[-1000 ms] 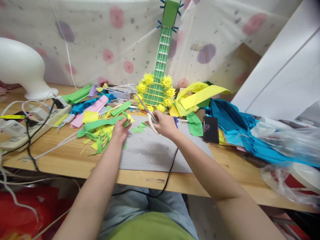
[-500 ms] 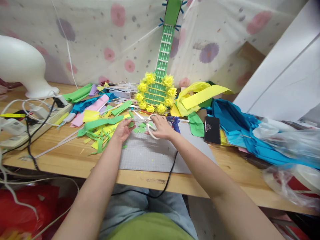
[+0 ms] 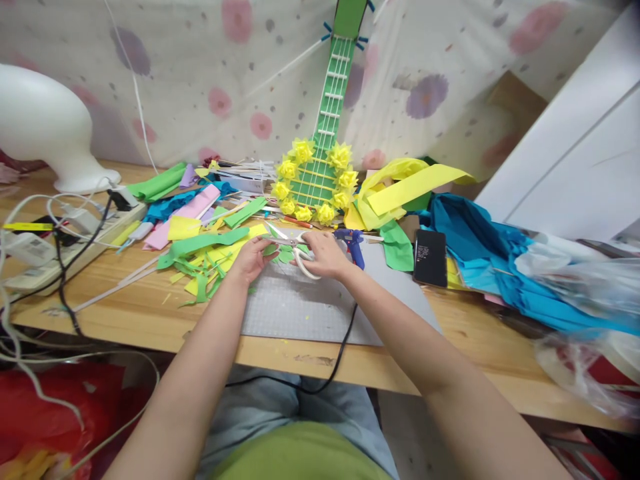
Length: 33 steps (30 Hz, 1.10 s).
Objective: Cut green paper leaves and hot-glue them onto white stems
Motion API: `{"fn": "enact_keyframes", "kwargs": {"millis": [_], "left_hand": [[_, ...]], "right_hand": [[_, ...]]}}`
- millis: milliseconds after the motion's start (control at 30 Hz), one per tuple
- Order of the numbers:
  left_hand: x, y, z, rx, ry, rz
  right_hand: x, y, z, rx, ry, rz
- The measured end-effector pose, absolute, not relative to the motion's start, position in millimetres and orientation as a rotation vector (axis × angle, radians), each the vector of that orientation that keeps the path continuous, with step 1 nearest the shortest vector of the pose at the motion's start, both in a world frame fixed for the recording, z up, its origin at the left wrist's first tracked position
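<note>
White-handled scissors are in my right hand, their blades spread apart and pointing left. My left hand pinches a small piece of green paper beside the blades. Several cut green leaf-shaped pieces lie on the grey cutting mat under the scissors. A blue glue gun rests just past my right hand. Behind the hands a green paper-covered guitar model leans against the curtain, its body ringed with yellow paper flowers.
Green and yellow paper scraps pile up left of the mat. A power strip with cables and a white foam head stand farther left. To the right lie a phone, blue crepe paper and yellow strips.
The scissor blades have opened wider beside my left fingers, and the green piece there sits lower. The whole view has shifted slightly; both hands stay in nearly the same place.
</note>
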<state>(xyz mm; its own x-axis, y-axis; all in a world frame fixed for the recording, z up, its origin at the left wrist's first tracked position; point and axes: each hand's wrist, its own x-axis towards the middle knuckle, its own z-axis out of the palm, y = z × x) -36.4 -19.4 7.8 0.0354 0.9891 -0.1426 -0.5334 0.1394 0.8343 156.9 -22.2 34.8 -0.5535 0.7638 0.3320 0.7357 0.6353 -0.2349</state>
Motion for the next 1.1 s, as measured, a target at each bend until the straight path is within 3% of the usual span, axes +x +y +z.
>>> {"fn": "enact_keyframes", "kwargs": {"millis": [700, 1100], "left_hand": [[-35, -21, 9, 0.664, 0.890, 1.314], [-33, -21, 10, 0.633, 0.904, 1.305]], "right_hand": [[157, -11, 31, -1.260, -2.573, 0.053], [151, -15, 23, -1.368, -2.536, 0.238]]}}
